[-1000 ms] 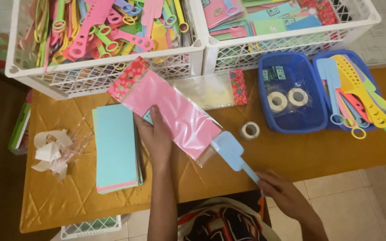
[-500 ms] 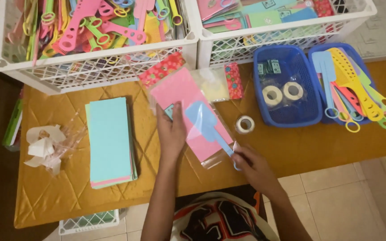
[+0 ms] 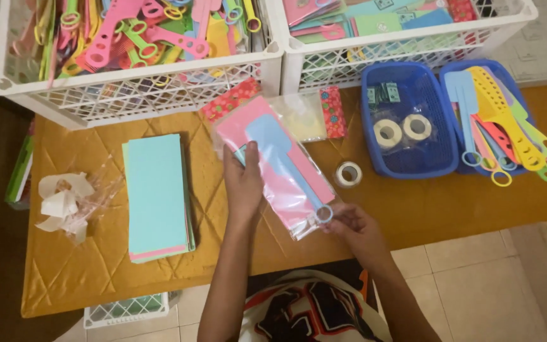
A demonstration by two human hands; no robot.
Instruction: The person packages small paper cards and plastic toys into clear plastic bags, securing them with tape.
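Clear plastic sleeve (image 3: 286, 180) with a pink card inside lies slantwise on the yellow surface (image 3: 413, 215), just below the two white baskets (image 3: 153, 95); we take it as our landmark. Left of it sits a stack of turquoise cards (image 3: 156, 196). Our left hand (image 3: 243, 183) presses flat on the sleeve's upper part, fingers spread, holding nothing. At its lower end our right hand (image 3: 352, 228) pinches the ring of a blue comb (image 3: 286, 161) lying along the sleeve's long axis.
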